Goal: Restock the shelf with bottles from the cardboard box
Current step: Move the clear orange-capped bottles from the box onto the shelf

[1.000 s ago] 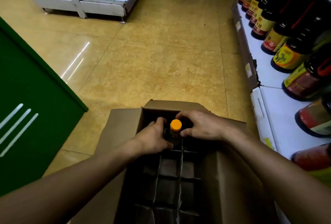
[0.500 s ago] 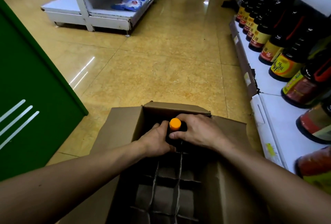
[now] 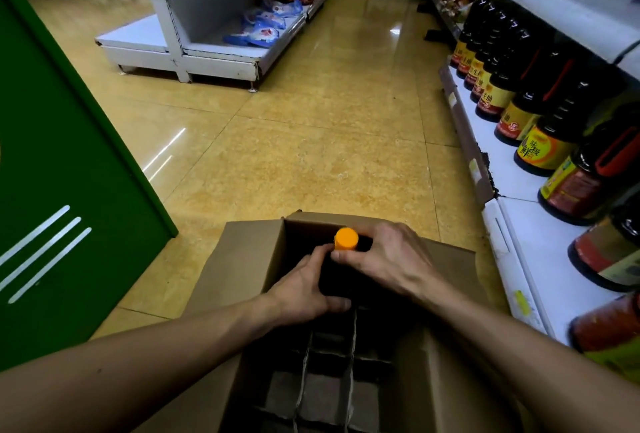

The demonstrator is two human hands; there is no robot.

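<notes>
Head view:
- Bottle [image 3: 346,239], orange cap, dark body, upright in far cell of cardboard box [image 3: 242,259], near centre.
- Left hand [image 3: 304,290] wraps body; right hand [image 3: 388,259] curls round neck under cap.
- Dividers [image 3: 350,356] on near side of box.
- Green cabinet [image 3: 69,190] close on left.
- Shelf [image 3: 540,259] on right, edge just beside box; row of dark bottles [image 3: 540,152] along its back.
- Tiled floor [image 3: 311,155] open ahead.
- White rack [image 3: 214,61] far left.

Cardboard box [image 3: 242,259] on tiled floor [image 3: 311,155]

One head cam, wide-angle.
I've got it pitched forward-down along the floor [image 3: 311,155], close above the cardboard box [image 3: 242,259], shelf [image 3: 540,259] running up the right edge.
</notes>
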